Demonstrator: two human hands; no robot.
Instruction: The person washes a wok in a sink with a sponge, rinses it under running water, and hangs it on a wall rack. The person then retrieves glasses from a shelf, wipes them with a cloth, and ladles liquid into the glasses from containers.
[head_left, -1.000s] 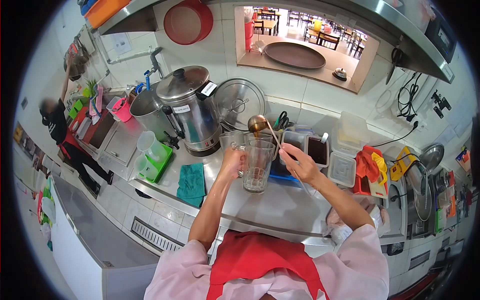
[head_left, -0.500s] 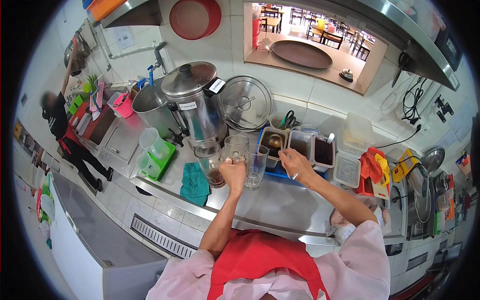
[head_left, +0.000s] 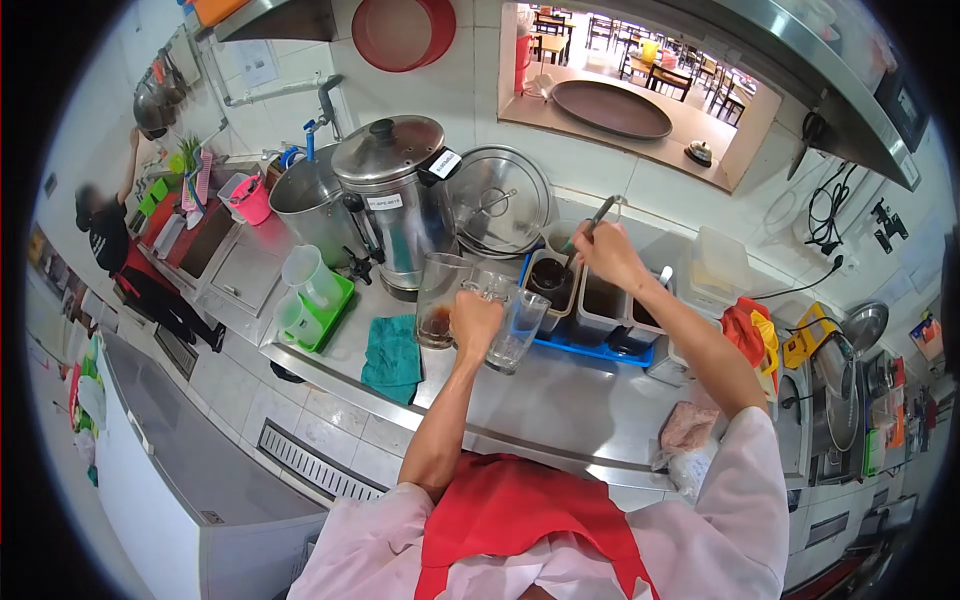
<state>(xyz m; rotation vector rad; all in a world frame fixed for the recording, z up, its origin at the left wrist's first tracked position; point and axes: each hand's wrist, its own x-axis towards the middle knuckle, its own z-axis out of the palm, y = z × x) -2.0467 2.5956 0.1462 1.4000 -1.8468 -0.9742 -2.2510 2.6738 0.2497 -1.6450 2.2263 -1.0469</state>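
My left hand (head_left: 476, 321) is closed round the handles of several clustered glass mugs. The left glass mug (head_left: 437, 285) has a little reddish-brown liquid at its bottom; the right glass mug (head_left: 517, 335) leans outward and looks nearly clear. My right hand (head_left: 610, 254) grips a ladle (head_left: 602, 212) high on its handle. The ladle's lower end goes down into a plastic container (head_left: 552, 312) of dark liquid, where its bowl is hard to make out. Beside it stand a second container (head_left: 601, 322) and a third, partly behind my right forearm, on a blue tray (head_left: 580, 353).
A steel urn (head_left: 395, 215) with a tap stands behind the mugs, beside a large pot (head_left: 305, 190) and leaning lids (head_left: 500, 200). Left are a teal cloth (head_left: 392, 352) and a green tray (head_left: 330, 318) with plastic jugs. Another person (head_left: 120, 250) stands far left.
My right hand has risen and moved away from me, bringing the ladle's handle upright. The mugs in my left hand have shifted slightly, and the right one tilts more.
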